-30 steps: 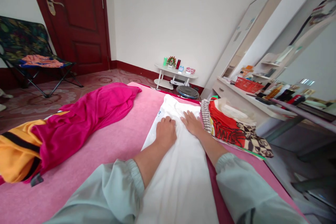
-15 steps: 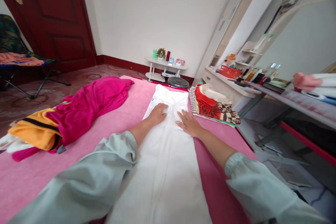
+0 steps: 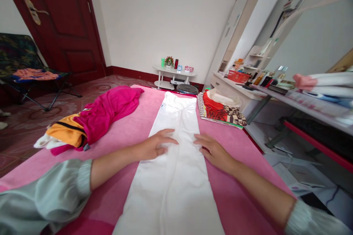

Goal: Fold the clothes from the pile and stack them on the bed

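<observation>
A pair of white trousers (image 3: 176, 176) lies lengthwise on the pink bedspread (image 3: 121, 136), its waist end toward the far edge and its near end running out of the bottom of the view. Over its left side is my left hand (image 3: 157, 145), fingers apart and pointing inward. My right hand (image 3: 213, 150) is at the right edge of the cloth, fingers spread and slightly bent. Neither hand grips the fabric. Whether the fingertips press on it or hover just above, I cannot tell. A lengthwise crease runs along the middle of the trousers.
At the left lies a heap of magenta (image 3: 110, 114) and yellow clothes (image 3: 67, 130). A folded patterned stack of clothes (image 3: 220, 110) sits right of the waist end. Beyond stand a small white table (image 3: 175, 71) and a camouflage folding chair (image 3: 35, 69). A desk (image 3: 275, 97) borders the right side.
Both hands have drawn back toward me from near the waist end, and my forearms are now farther apart. The creased waist area looks flatter. The view has shifted slightly.
</observation>
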Demonstrator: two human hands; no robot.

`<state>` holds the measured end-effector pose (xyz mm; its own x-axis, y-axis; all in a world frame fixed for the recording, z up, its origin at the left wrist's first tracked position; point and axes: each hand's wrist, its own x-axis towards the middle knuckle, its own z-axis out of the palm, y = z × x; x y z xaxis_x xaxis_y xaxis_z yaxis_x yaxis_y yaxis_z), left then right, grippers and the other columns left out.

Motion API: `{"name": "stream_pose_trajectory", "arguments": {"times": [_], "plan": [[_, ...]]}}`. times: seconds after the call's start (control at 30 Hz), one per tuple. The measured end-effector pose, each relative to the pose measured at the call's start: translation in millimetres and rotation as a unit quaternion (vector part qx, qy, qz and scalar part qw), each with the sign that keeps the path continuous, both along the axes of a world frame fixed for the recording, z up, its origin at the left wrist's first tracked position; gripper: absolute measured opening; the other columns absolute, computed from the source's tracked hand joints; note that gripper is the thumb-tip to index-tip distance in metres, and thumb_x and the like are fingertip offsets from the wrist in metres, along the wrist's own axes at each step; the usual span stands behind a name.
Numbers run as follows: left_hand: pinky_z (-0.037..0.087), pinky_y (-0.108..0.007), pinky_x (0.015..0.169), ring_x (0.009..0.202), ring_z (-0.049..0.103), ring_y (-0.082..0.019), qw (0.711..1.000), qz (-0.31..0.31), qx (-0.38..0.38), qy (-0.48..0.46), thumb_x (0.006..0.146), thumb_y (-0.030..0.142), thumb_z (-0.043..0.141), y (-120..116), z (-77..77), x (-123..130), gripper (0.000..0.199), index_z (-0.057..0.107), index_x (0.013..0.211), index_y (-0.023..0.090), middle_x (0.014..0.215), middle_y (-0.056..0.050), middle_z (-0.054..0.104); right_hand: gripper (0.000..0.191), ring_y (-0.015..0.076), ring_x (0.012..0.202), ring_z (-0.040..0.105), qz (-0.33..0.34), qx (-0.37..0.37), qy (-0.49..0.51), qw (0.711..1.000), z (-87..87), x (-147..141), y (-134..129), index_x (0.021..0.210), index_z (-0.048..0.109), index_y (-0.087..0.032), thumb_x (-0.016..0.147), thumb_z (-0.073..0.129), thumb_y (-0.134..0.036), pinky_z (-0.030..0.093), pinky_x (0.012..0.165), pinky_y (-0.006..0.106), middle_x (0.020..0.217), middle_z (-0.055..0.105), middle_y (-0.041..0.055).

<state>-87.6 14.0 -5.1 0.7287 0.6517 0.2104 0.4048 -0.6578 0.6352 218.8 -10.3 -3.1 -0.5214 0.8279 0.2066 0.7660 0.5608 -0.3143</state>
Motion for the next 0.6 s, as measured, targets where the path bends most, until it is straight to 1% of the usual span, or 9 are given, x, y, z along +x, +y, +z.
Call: {"name": "stream_pose_trajectory", "arguments": {"times": [0.07, 0.13, 0.2, 0.27, 0.37, 0.43, 0.47, 0.53, 0.6], "plan": [[0.029, -0.035, 0.110, 0.133, 0.035, -0.020, 1.000, -0.024, -0.010, 0.000, 0.085, 0.012, 0.051, -16, 4.9, 0, 0.037, 0.065, 0.112, 0.032, 0.145, 0.000, 0.037, 0.037, 0.0209, 0.122, 0.050, 0.020, 0.009, 0.007, 1.000, 0.4, 6, -13, 0.112, 0.064, -0.031, 0.085, 0.043, -0.015, 0.030, 0.109, 0.046, 0.133, 0.054, 0.0031], [0.035, -0.032, 0.106, 0.126, 0.044, -0.018, 1.000, -0.024, -0.011, -0.014, 0.085, 0.010, 0.047, -25, 9.7, 5, 0.035, 0.069, 0.102, 0.031, 0.139, 0.000, 0.045, 0.037, 0.0203, 0.117, 0.053, 0.012, 0.011, 0.025, 1.000, 0.7, 9, -18, 0.109, 0.065, -0.030, 0.084, 0.042, -0.013, 0.036, 0.104, 0.043, 0.127, 0.058, 0.0036], [0.042, -0.028, 0.098, 0.116, 0.052, -0.016, 0.999, -0.027, -0.003, -0.028, 0.084, 0.008, 0.045, -30, 15.5, 16, 0.034, 0.070, 0.098, 0.028, 0.129, -0.001, 0.052, 0.033, 0.0202, 0.108, 0.057, -0.027, 0.009, 0.050, 0.998, 1.2, 8, -14, 0.107, 0.065, -0.027, 0.084, 0.044, -0.015, 0.043, 0.096, 0.038, 0.117, 0.063, 0.0055], [0.044, -0.027, 0.094, 0.107, 0.057, -0.015, 0.998, -0.050, 0.016, -0.026, 0.083, 0.008, 0.046, -29, 22.1, 32, 0.034, 0.068, 0.101, 0.027, 0.117, -0.002, 0.060, 0.029, 0.0199, 0.096, 0.061, -0.092, 0.000, 0.066, 0.994, 1.5, 3, 1, 0.108, 0.063, -0.023, 0.084, 0.047, -0.019, 0.047, 0.087, 0.034, 0.103, 0.067, 0.0059], [0.042, -0.029, 0.097, 0.107, 0.057, -0.017, 0.994, -0.087, 0.064, 0.012, 0.083, 0.009, 0.048, -17, 27.6, 64, 0.036, 0.065, 0.108, 0.028, 0.110, -0.002, 0.064, 0.030, 0.0192, 0.077, 0.062, -0.200, -0.042, 0.061, 0.977, 1.5, -8, 34, 0.110, 0.059, -0.018, 0.082, 0.056, -0.026, 0.047, 0.074, 0.031, 0.082, 0.067, 0.0038], [0.041, -0.031, 0.098, 0.111, 0.055, -0.019, 0.990, -0.091, 0.097, 0.038, 0.083, 0.009, 0.049, -3, 24.9, 84, 0.038, 0.062, 0.114, 0.027, 0.118, -0.003, 0.061, 0.029, 0.0178, 0.065, 0.061, -0.242, -0.069, 0.055, 0.966, 2.5, -14, 56, 0.105, 0.060, -0.014, 0.078, 0.061, -0.024, 0.047, 0.065, 0.029, 0.071, 0.065, 0.0020], [0.040, -0.032, 0.099, 0.114, 0.053, -0.020, 0.988, -0.093, 0.110, 0.048, 0.083, 0.009, 0.049, 5, 21.7, 94, 0.040, 0.061, 0.117, 0.028, 0.124, -0.003, 0.058, 0.025, 0.0165, 0.060, 0.060, -0.254, -0.082, 0.053, 0.962, 3.7, -16, 64, 0.100, 0.060, -0.014, 0.077, 0.061, -0.022, 0.046, 0.062, 0.028, 0.067, 0.064, 0.0012], [0.040, -0.032, 0.099, 0.117, 0.051, -0.020, 0.986, -0.098, 0.120, 0.065, 0.082, 0.011, 0.052, 22, 12.6, 108, 0.045, 0.057, 0.122, 0.031, 0.132, -0.002, 0.052, 0.011, 0.0135, 0.052, 0.057, -0.273, -0.117, 0.045, 0.954, 8.3, -17, 72, 0.088, 0.062, -0.014, 0.077, 0.057, -0.016, 0.044, 0.055, 0.024, 0.060, 0.063, -0.0004], [0.040, -0.033, 0.099, 0.118, 0.051, -0.021, 0.985, -0.097, 0.116, 0.082, 0.082, 0.016, 0.056, 36, 2.6, 116, 0.047, 0.056, 0.124, 0.036, 0.137, 0.002, 0.048, 0.009, 0.0118, 0.049, 0.055, -0.290, -0.142, 0.028, 0.946, 16.0, -14, 69, 0.076, 0.061, -0.016, 0.079, 0.052, -0.015, 0.041, 0.052, 0.022, 0.055, 0.062, -0.0008]]}}
